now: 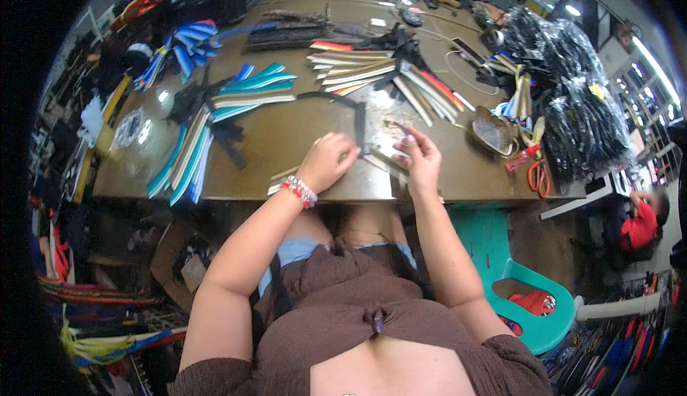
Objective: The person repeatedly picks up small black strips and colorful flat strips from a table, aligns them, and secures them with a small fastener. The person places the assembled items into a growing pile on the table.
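My left hand (330,160), with beaded bracelets at the wrist, is closed on a small bundle of tan straps at the table's near edge. Tan strap ends (386,163) stick out to its right, and others show below the hand. From the bundle a black strap (360,120) runs up and bends left across the table. To the right, my right hand (422,158) is raised slightly, thumb and fingers pinched together. A thin dark piece (395,125) shows at its fingertips, too small to name.
Tied strap bundles lie about: teal and white (192,145), tan and red (358,67), blue (187,47). At the right are orange-handled scissors (538,178), a metal dish (494,133) and black plastic-wrapped goods (590,120). A green chair (494,242) stands below.
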{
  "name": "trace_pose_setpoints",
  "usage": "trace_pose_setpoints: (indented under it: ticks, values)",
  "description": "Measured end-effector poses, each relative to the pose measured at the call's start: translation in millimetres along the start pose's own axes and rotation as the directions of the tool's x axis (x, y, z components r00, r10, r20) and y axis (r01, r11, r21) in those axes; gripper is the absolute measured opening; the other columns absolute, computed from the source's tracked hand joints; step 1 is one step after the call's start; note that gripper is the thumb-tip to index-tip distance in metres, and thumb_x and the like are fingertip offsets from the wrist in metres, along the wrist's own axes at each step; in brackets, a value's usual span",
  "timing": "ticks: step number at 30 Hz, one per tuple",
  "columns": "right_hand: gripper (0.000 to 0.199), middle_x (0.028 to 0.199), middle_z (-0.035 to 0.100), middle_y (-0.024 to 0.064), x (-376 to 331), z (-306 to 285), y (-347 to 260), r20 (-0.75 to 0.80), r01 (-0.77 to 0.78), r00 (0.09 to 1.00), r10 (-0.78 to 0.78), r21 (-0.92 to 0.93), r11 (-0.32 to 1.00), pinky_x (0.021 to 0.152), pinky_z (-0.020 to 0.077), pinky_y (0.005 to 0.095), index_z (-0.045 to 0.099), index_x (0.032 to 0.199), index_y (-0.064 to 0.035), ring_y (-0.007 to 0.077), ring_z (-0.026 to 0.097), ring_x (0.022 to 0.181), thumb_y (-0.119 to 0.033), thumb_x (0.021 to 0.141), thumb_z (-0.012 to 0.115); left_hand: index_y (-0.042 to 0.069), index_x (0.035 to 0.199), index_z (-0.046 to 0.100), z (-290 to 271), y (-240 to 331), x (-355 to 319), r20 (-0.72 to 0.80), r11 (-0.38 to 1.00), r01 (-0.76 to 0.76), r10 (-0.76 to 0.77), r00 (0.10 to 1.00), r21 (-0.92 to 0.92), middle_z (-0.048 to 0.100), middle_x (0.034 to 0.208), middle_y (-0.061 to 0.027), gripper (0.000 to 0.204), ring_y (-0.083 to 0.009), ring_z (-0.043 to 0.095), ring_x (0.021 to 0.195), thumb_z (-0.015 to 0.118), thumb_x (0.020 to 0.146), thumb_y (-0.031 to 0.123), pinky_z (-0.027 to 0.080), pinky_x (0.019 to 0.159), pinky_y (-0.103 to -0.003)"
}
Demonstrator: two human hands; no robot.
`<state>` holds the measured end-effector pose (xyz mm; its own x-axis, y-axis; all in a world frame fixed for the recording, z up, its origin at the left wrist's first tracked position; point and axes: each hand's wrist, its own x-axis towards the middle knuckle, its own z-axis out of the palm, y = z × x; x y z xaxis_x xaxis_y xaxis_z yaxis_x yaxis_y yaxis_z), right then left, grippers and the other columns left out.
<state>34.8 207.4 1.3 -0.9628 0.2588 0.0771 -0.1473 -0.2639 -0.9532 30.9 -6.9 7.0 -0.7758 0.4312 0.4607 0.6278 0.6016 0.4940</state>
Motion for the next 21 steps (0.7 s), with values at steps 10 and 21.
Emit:
trace_pose_setpoints:
  ticks: [10, 21]
  values:
    - [0.024, 0.089, 0.053, 0.006, 58.0, -170.7, -51.2, -0.572, -0.018, 0.793, -0.211, -0.368, 0.93, 0.055, 0.048, 0.0233, 0.039, 0.116, -0.0046, 0.0111, 0.055, 0.07, -0.005, 0.095, 0.051, 0.007, 0.1, 0.064, -13.7, 4.6, 77.9, 0.546, 0.953, -0.303, 0.238, 0.803, 0.03, 0.057, 0.093, -0.0127, 0.023, -0.0294, 0.058, 0.092, 0.069, 0.078, 0.015, 0.048, 0.085, -0.037]
    - [0.028, 0.081, 0.055, 0.0022, 45.1, -165.1, -54.0, -0.486, 0.317, 0.73, -0.481, -0.382, 0.868, 0.055, 0.0478, 0.0218, 0.044, 0.119, -0.0043, 0.0085, 0.056, 0.064, -0.005, 0.092, 0.055, 0.011, 0.088, 0.067, -68.2, -40.7, 60.5, 0.502, 0.907, -0.267, 0.406, 0.764, -0.327, 0.066, 0.107, -0.0041, 0.015, -0.0227, 0.058, 0.103, 0.063, 0.078, 0.0, 0.04, 0.098, -0.036]
